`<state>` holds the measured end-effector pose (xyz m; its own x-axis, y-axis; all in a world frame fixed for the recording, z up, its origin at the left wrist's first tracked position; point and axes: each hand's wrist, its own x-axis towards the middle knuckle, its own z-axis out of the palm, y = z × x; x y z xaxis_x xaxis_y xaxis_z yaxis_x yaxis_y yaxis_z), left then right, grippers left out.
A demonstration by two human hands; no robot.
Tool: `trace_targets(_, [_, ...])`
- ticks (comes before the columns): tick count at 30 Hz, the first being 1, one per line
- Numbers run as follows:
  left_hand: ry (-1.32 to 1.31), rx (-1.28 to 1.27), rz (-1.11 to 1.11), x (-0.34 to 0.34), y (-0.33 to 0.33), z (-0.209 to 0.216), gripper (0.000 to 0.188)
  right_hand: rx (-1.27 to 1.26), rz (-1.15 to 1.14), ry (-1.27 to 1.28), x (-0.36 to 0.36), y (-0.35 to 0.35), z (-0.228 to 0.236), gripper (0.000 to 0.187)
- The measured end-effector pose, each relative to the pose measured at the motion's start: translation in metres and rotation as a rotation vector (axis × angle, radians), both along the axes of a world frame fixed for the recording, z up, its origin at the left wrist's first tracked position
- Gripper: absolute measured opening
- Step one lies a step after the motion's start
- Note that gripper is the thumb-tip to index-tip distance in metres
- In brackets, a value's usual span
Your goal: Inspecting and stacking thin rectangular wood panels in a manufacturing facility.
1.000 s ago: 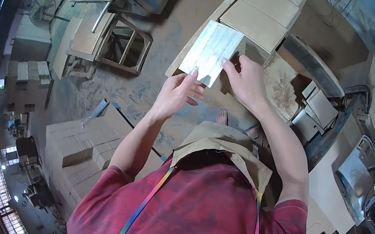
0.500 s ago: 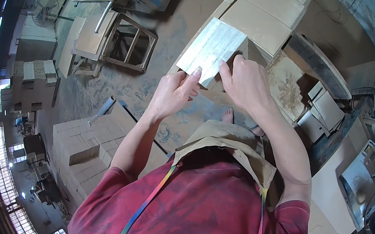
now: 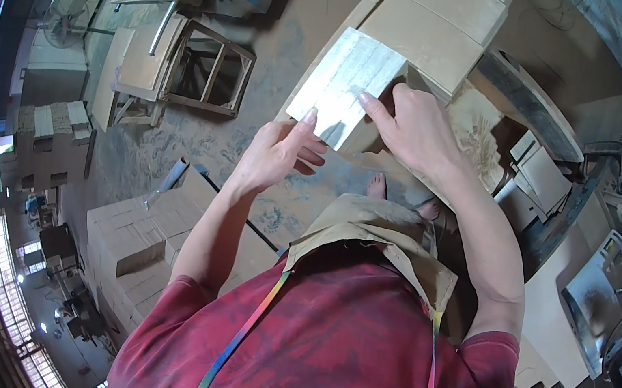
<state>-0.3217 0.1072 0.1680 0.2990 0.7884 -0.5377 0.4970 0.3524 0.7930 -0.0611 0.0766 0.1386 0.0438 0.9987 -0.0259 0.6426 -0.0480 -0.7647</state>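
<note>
A pale, shiny rectangular board (image 3: 352, 69) with a streaked surface lies in front of me, on or just above brown boards. The thumb of my left hand (image 3: 277, 151) rests on its near left corner, with the other fingers below the near edge. My right hand (image 3: 420, 130) is at the right edge, thumb on the top face and fingers curled down over the side. What lies under the board, and the tips of my right fingers, are hidden.
Flat brown panels (image 3: 429, 29) extend beyond the board. To the right are a curved dark-edged piece (image 3: 532, 99) and loose pale offcuts (image 3: 540, 179). Stacked brown blocks (image 3: 131, 234) stand at lower left. A wooden frame (image 3: 213, 67) and a fan (image 3: 64, 21) are farther left.
My left hand has shifted slightly left and its fingers have spread a little. My right thumb has slid slightly left and up on the board. The board has shifted or tilted a little.
</note>
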Motion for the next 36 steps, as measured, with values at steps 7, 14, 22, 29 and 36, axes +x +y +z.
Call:
trace_targets(7, [-0.107,0.458,-0.079,-0.052,0.057,0.032,0.057,-0.053,-0.002,0.050,-0.013,-0.020,-0.004,0.083])
trace_targets(14, [-0.182,0.323,-0.225,-0.004,0.083,0.011,0.072,-0.163,0.131,-0.014,-0.028,-0.013,0.033,0.087])
trace_targets(22, [-0.027,0.316,-0.274,0.002,0.079,0.034,0.070,-0.253,0.120,-0.005,-0.025,-0.021,0.033,0.071])
trace_targets(29, [-0.536,0.959,0.095,-0.056,0.074,0.028,0.043,-0.464,-0.257,0.240,0.032,-0.109,-0.073,0.044])
trace_targets(36, [-0.514,0.319,-0.574,-0.005,-0.028,0.075,0.017,-0.360,-0.811,-0.685,0.228,-0.170,-0.213,0.055])
